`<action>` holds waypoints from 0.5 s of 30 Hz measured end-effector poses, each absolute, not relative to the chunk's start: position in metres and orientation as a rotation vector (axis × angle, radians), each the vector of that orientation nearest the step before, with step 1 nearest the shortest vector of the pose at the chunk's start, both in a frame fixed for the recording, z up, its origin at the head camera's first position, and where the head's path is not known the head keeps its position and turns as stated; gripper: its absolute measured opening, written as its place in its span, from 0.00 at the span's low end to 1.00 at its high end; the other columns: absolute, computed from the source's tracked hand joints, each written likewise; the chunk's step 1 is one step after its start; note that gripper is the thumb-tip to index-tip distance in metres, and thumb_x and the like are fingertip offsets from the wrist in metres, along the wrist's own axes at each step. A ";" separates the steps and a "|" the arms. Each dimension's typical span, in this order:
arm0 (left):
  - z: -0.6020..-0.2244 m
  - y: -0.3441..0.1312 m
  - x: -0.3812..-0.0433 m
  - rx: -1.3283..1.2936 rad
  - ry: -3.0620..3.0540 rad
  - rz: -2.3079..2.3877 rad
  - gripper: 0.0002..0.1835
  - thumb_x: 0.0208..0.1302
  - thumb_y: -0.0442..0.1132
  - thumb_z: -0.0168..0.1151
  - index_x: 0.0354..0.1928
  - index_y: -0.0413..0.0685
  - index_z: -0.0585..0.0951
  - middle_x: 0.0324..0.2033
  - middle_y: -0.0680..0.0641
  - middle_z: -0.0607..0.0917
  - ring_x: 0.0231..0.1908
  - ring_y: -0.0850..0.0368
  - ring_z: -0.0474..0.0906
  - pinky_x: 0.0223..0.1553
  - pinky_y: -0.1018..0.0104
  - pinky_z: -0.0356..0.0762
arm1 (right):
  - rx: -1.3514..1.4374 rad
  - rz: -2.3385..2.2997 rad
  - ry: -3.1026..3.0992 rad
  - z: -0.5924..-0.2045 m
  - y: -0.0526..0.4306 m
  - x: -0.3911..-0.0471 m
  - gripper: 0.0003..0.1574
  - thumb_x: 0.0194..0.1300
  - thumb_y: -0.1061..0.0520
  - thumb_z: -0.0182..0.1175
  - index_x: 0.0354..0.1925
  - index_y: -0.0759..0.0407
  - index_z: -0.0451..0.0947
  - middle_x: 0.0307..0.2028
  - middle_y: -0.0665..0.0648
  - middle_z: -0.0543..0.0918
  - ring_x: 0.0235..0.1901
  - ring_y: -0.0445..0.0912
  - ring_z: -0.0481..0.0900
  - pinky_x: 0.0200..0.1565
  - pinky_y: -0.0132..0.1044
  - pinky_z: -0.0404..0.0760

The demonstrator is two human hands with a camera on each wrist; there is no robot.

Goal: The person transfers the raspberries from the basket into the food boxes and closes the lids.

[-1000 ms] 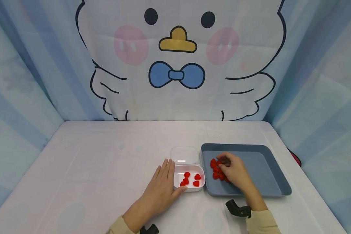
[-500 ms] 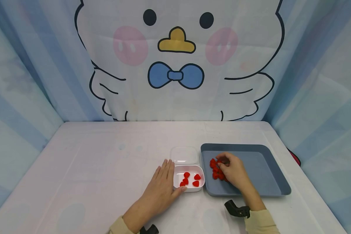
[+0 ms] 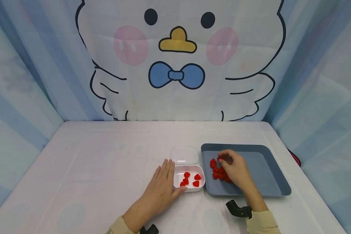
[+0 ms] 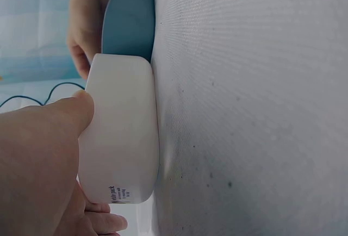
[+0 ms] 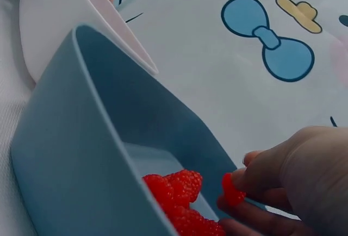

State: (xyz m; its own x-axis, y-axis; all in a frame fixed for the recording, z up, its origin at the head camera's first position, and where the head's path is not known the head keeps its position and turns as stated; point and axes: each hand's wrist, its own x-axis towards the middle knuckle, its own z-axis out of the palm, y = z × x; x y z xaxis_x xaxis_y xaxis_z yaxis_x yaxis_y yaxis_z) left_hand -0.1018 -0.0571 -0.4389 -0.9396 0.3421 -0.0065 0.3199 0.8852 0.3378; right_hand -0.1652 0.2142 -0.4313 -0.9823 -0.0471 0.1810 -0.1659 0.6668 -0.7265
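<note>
My left hand [image 3: 159, 191] lies with straight fingers along the left side of a small white box [image 3: 195, 189]. Its thumb rests at the box's front rim, as the left wrist view shows up close. Several red raspberries [image 3: 197, 176] are spread inside the box. Over the left part of a grey-blue tray [image 3: 260, 172], my right hand [image 3: 235, 170] pinches one raspberry [image 5: 232, 190] between thumb and fingers. Below and beside that hand, a cluster of raspberries [image 3: 215, 173] sits on the tray floor, partly hidden by the hand in the head view.
A clear plastic lid [image 3: 185, 155] lies behind the white box. The box stands close against the tray's left wall. A white cloth covers the table [image 3: 99, 169]. Behind it hangs a curtain [image 3: 175, 100] with a cartoon bird.
My right hand has risen slightly from the cluster toward the back of the tray, with a raspberry between its fingertips. The left hand and the box have stayed in place.
</note>
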 end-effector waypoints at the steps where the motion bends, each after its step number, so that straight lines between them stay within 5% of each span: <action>1: -0.439 -0.057 -0.102 0.526 2.988 0.518 0.49 0.66 0.66 0.54 0.75 0.36 0.55 0.75 0.38 0.59 0.77 0.41 0.50 0.75 0.44 0.53 | 0.183 1.213 -2.723 -0.431 0.214 -0.165 0.13 0.66 0.66 0.61 0.49 0.64 0.81 0.46 0.62 0.86 0.47 0.53 0.84 0.50 0.46 0.84; 6: -0.438 -0.057 -0.101 0.528 2.991 0.525 0.49 0.66 0.66 0.54 0.75 0.36 0.55 0.75 0.38 0.59 0.77 0.41 0.50 0.75 0.44 0.54 | 0.203 1.212 -2.715 -0.426 0.212 -0.164 0.13 0.66 0.64 0.62 0.49 0.60 0.81 0.46 0.59 0.86 0.46 0.50 0.84 0.48 0.36 0.85; 15: -0.438 -0.057 -0.101 0.526 2.984 0.520 0.50 0.66 0.66 0.55 0.75 0.36 0.55 0.76 0.38 0.59 0.77 0.41 0.50 0.75 0.43 0.54 | 0.261 1.282 -2.703 -0.412 0.203 -0.156 0.13 0.67 0.62 0.62 0.50 0.57 0.80 0.46 0.58 0.85 0.45 0.49 0.84 0.50 0.35 0.85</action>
